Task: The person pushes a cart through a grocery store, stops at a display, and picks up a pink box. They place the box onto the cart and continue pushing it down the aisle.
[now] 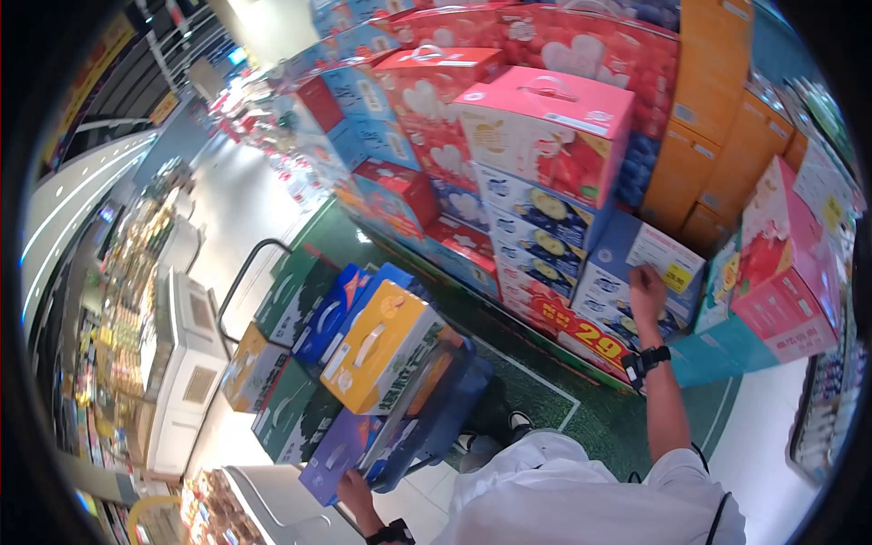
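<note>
Head view: green floor (545,400), stacked boxes (545,136), shop aisle (236,200).

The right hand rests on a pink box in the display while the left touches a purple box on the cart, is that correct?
Not quite: the head view shows the right hand on a blue and white box, not a pink one; the rest is right.

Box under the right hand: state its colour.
The box is blue with a white panel; head view.

Left hand (352,489) (fingertips) disappears under purple box (338,451).
</note>
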`<state>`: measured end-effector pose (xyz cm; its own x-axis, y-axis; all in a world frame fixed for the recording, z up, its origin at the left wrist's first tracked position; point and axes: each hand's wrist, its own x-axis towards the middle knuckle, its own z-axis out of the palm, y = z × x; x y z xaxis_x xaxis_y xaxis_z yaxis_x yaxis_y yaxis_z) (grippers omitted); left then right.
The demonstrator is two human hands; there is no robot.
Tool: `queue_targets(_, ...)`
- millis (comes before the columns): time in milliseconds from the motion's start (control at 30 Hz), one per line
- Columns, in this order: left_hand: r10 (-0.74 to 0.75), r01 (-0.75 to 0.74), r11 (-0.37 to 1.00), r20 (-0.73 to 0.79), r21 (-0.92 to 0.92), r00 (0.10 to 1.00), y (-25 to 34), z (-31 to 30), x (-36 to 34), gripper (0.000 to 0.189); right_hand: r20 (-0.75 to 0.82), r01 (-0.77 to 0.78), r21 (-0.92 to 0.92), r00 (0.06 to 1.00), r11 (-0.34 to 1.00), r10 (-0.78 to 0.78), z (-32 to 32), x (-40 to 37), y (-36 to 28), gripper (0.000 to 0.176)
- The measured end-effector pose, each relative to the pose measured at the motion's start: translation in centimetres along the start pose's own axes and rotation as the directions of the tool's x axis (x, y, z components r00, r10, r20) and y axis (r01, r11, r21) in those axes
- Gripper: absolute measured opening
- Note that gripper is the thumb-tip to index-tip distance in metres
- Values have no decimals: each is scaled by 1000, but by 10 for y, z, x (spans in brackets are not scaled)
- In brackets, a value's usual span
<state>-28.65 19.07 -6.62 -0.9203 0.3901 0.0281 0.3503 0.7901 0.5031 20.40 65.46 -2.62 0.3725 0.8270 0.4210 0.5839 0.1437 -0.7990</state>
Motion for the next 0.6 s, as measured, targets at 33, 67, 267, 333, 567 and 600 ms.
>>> queue_targets(33,-1,1,1000,26,14,1000,-7,10,6,41,-20,27,-11,999,1000,-28,2,0,1,19)
queue_targets(67,95,-95,992,5,89,996,23,4,-1,39,-7,2,-30,1000,1000,-2,3,1,4,21)
queue_targets(267,216,-230,964,114,135,970,92,33,8,37,-5,82,-74,997,994,-83,10,1,5,30)
queue_targets(333,197,-202,967,50,152,979,115,38,6,37,21,93,-161,996,983,-91,5,4,3,31)
queue_targets(567,181,-184,959,37,216,983,116,46,5,38,111,180,-122,980,976,-166,-1,8,14,28)
queue_targets(600,170,-170,964,19,205,985,117,47,2,38,119,180,-103,979,978,-168,-2,7,14,28)
